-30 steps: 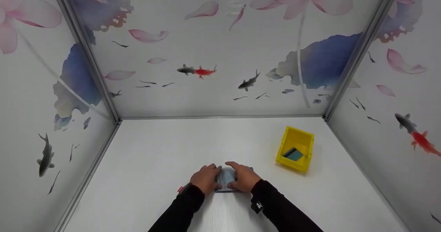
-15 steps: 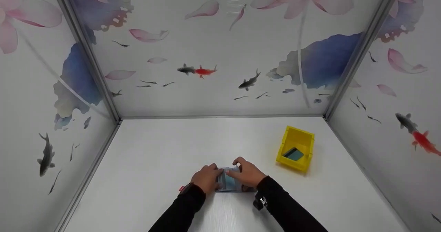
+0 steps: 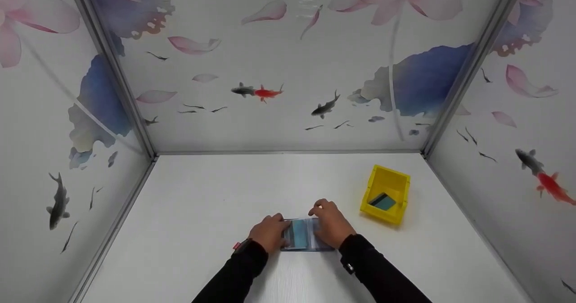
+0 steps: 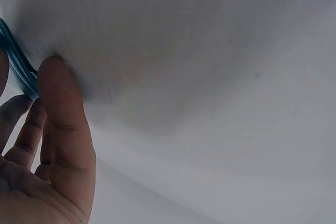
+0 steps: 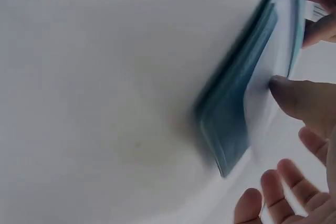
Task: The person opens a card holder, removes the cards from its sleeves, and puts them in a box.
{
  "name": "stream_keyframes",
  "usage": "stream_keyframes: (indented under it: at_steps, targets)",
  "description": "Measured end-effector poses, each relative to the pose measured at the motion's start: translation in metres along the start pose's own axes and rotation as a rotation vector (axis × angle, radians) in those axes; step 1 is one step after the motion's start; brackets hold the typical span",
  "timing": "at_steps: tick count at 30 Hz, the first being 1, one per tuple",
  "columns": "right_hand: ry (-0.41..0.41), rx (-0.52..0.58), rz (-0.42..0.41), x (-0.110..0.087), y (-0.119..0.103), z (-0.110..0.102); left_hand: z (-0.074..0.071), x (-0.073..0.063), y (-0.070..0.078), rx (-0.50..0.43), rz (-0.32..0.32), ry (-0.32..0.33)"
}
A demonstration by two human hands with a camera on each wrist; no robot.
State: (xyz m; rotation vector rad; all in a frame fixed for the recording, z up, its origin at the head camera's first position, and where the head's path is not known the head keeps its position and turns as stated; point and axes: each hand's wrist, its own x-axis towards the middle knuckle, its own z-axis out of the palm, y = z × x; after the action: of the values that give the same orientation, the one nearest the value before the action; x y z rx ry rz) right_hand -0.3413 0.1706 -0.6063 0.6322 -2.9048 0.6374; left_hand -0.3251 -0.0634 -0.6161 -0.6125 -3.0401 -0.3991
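A blue card holder (image 3: 300, 235) with clear plastic sleeves lies spread open on the white table, near the front middle. Something light blue shows through its sleeves. My left hand (image 3: 269, 232) grips the holder's left side, with the thumb near the front edge and the fingers at the far edge. Over the right part is my right hand (image 3: 334, 226). In the right wrist view its thumb touches a clear sleeve page (image 5: 262, 98) that stands lifted off the blue cover (image 5: 226, 129), while the other fingers are held apart from the holder.
At the right rear stands a yellow bin (image 3: 368, 190), with a blue-green card (image 3: 384, 202) bearing a dark stripe inside it. White panels (image 3: 279, 132) printed with fish and lotus enclose the table on three sides.
My right hand has moved right across the holder, turning a clear sleeve page that way and uncovering the light blue part. My left hand stays at the left side.
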Motion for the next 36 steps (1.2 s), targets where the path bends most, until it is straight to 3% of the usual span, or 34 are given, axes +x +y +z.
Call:
stream_keyframes:
  at_steps: [2,6,10,18,29,36]
  targets:
    - [-0.014,-0.023,-0.088,-0.001,-0.001,-0.001,0.000,0.000,-0.001,-0.003,0.002,0.003]
    - [-0.113,0.057,-0.187,-0.003,-0.006,-0.003,0.005,0.000,-0.004,-0.015,0.008,0.013]
    - [-0.198,0.135,-0.176,-0.004,-0.004,-0.003,0.005,0.000,-0.005,-0.024,0.022,0.017]
    - [-0.264,0.210,-0.126,-0.004,0.002,-0.005,-0.006,-0.004,-0.001,-0.044,0.012,-0.009]
    - [-0.280,0.248,-0.060,-0.001,-0.001,-0.005,-0.008,-0.004,0.001,-0.057,-0.008,-0.026]
    - [-0.269,0.226,-0.084,-0.001,-0.004,-0.005,-0.001,-0.004,-0.002,-0.067,0.006,0.003]
